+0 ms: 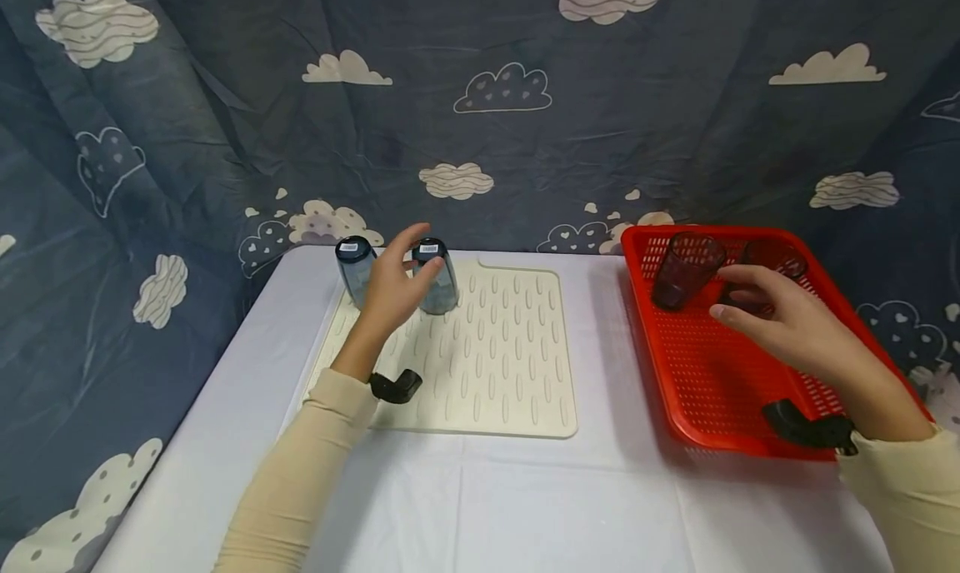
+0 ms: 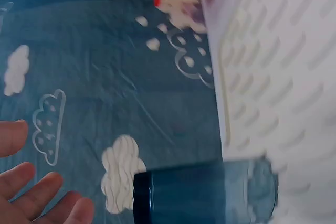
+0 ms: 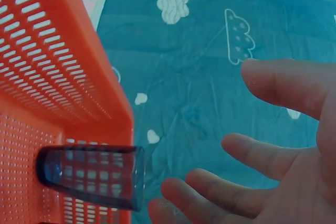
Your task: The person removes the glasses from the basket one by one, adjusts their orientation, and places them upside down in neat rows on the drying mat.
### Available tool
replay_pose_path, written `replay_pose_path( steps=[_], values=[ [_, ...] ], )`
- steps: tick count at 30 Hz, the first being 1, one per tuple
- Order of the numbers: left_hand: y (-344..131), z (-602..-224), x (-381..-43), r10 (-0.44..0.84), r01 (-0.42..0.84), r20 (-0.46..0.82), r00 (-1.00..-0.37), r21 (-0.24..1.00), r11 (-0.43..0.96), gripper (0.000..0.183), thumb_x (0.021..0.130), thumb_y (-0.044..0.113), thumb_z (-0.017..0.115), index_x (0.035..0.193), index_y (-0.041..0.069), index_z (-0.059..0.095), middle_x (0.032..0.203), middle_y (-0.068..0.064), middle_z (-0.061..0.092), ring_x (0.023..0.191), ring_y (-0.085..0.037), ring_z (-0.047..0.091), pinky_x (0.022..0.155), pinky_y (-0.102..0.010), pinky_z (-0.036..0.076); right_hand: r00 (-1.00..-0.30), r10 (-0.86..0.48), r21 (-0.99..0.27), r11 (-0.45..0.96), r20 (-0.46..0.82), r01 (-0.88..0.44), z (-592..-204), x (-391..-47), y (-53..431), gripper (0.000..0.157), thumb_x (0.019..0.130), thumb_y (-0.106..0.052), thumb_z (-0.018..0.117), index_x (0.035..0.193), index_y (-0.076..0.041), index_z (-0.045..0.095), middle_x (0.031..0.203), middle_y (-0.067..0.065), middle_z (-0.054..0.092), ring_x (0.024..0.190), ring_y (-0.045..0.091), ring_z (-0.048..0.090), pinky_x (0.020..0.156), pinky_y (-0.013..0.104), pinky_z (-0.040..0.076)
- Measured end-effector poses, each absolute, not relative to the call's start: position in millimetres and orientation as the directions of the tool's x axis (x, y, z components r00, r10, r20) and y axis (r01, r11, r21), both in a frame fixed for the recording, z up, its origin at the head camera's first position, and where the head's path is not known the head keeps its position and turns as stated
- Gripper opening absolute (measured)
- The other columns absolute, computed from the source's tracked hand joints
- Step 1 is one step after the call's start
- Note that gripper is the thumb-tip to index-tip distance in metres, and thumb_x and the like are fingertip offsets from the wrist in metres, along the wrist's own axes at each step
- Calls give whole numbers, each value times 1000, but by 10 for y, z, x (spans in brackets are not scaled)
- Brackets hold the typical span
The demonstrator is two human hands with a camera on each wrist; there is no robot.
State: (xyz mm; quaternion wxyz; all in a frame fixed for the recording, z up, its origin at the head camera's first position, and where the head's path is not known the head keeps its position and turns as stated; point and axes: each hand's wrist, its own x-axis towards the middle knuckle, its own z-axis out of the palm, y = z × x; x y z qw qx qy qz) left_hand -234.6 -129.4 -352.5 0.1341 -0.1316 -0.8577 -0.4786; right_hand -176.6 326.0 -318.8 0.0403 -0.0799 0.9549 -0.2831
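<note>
Glass [image 1: 439, 291] just beside spread left grip [image 1: 393, 285], tumbler [image 1: 681, 275] in basket [image 1: 708, 369] near spread right grip [image 1: 797, 319]

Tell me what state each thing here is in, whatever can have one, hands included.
Cream mat: lying flat
Red basket: open-topped, holding two glasses
Left blue glass: upside down
Right blue glass: upside down, on the mat
Left purple glass: mouth up, in the basket
Right purple glass: mouth up, in the basket, partly hidden
Left hand: fingers loose, holding nothing
Right hand: fingers loose, holding nothing
</note>
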Motion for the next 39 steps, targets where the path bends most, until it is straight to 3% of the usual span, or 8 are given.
replay_pose_path(
  steps=[3, 10, 19, 31, 39],
  values=[
    [-1243, -3550, -2220, 98, 371, 366, -926, 824, 428, 51, 98, 13, 60, 146, 6, 46, 149, -14, 50, 138, -33, 48, 107, -45, 48, -987, -154, -540, 836, -57, -99, -3180, -1799, 3296, 70, 100, -40, 57, 152, -2, 31, 144, 34, 43, 125, 53, 46, 92, 71, 43],
    [-1129, -3654, -2027, 129, 344, 319, -939, 856, 387, 50, 99, 14, 60, 147, 11, 46, 147, -11, 52, 136, -32, 52, 106, -42, 50, -991, -115, -526, 848, -69, -62, -3153, -1877, 3399, 72, 100, -44, 53, 153, -2, 29, 144, 34, 42, 126, 52, 46, 92, 71, 43],
    [-1056, -3721, -1922, 92, 284, 270, -959, 927, 243, 46, 99, 14, 59, 144, 13, 49, 143, -9, 57, 129, -30, 58, 107, -50, 47, -996, -71, -493, 869, -49, -38, -3107, -2003, 3515, 77, 99, -53, 51, 153, -3, 29, 144, 35, 42, 128, 52, 43, 94, 73, 37],
    [-930, -3880, -1847, 102, 202, 184, -978, 956, 213, 44, 99, 14, 59, 143, 13, 50, 141, -7, 59, 125, -26, 59, 100, -45, 51, -999, -42, -459, 888, 0, -37, -3187, -2116, 3784, 71, 101, -46, 49, 149, 4, 33, 141, 39, 39, 122, 55, 42, 90, 73, 36],
    [-877, -3919, -1800, 166, 236, 208, -964, 956, 175, 49, 98, 9, 58, 145, 9, 46, 142, -13, 56, 126, -30, 59, 101, -47, 51, -998, -26, -411, 910, 59, -48, -3225, -2280, 3899, 68, 99, -43, 54, 143, 7, 39, 127, 37, 48, 109, 52, 49, 83, 68, 40]
  ],
)
